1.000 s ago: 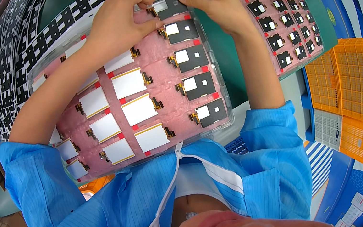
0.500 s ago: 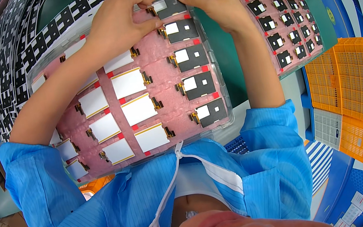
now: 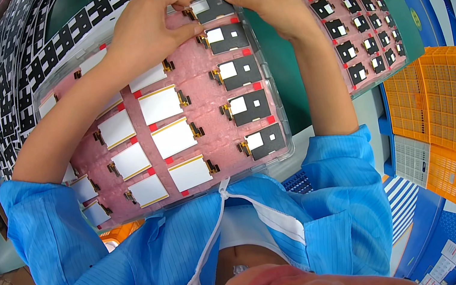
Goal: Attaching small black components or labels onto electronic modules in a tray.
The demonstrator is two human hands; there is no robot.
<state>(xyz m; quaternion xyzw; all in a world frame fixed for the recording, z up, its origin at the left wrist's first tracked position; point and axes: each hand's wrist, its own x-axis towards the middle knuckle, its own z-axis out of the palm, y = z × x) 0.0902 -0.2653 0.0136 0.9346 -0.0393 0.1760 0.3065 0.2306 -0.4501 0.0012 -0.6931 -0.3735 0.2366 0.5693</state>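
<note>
A clear tray lined with pink foam lies before me, holding rows of small display panels with ribbon cables. White panels fill the left and middle columns; those in the right column carry black stickers with white openings. At the far right corner, my left hand rests by the cable end of the topmost black-covered panel, thumb and forefinger apart on either side. My right hand pinches the black sticker at that panel's right corner between thumb and forefinger. Left-hand fingers partly hide the cable.
To the right stands another pink-lined tray of black-covered panels. Strips of black stickers on white backing spread across the far left of the green table. An orange plastic basket is beyond my right elbow.
</note>
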